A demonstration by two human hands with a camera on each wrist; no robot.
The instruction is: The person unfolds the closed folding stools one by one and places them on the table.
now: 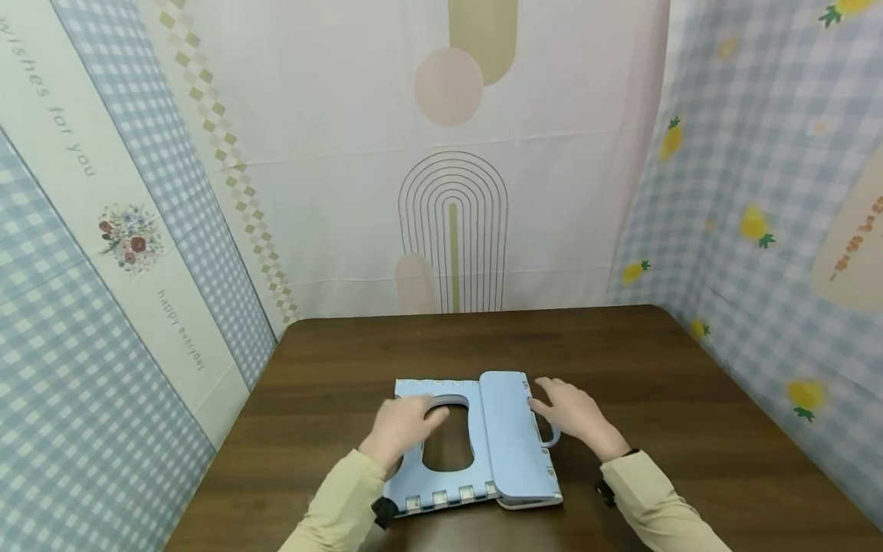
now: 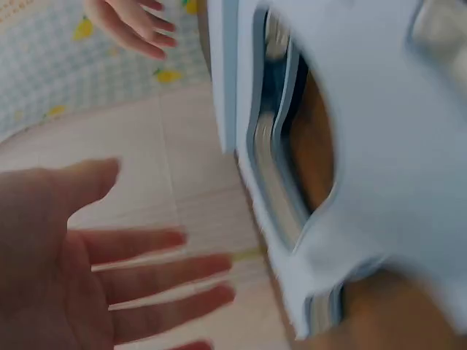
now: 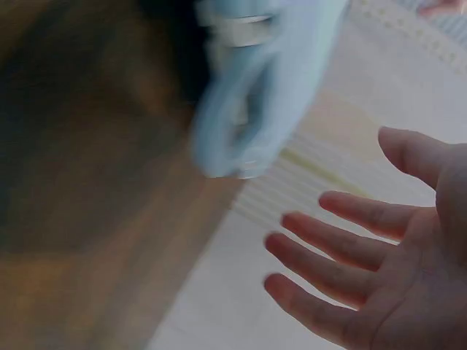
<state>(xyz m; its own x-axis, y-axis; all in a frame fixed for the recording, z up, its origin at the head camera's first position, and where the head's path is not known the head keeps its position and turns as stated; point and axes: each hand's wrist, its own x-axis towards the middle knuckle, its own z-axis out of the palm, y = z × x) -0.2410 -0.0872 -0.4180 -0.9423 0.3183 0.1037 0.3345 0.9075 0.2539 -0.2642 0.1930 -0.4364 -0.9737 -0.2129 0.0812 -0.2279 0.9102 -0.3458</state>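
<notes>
A light blue plastic folding stool lies folded down on the table, with hinge-like joints along its edges and a large cutout in its left part. Over that left part hovers my left hand, thumb and fingers spread; its palm holds nothing in the left wrist view. At the stool's right edge is my right hand, fingers extended near the loop handle. The right wrist view shows this hand's fingers straight and apart from the stool, whose handle sticks out, blurred.
The brown wooden table extends around the stool on all sides. Behind it hangs a pale patterned cloth. Blue checked cloths flank the table left and right. Each wrist wears a black strap.
</notes>
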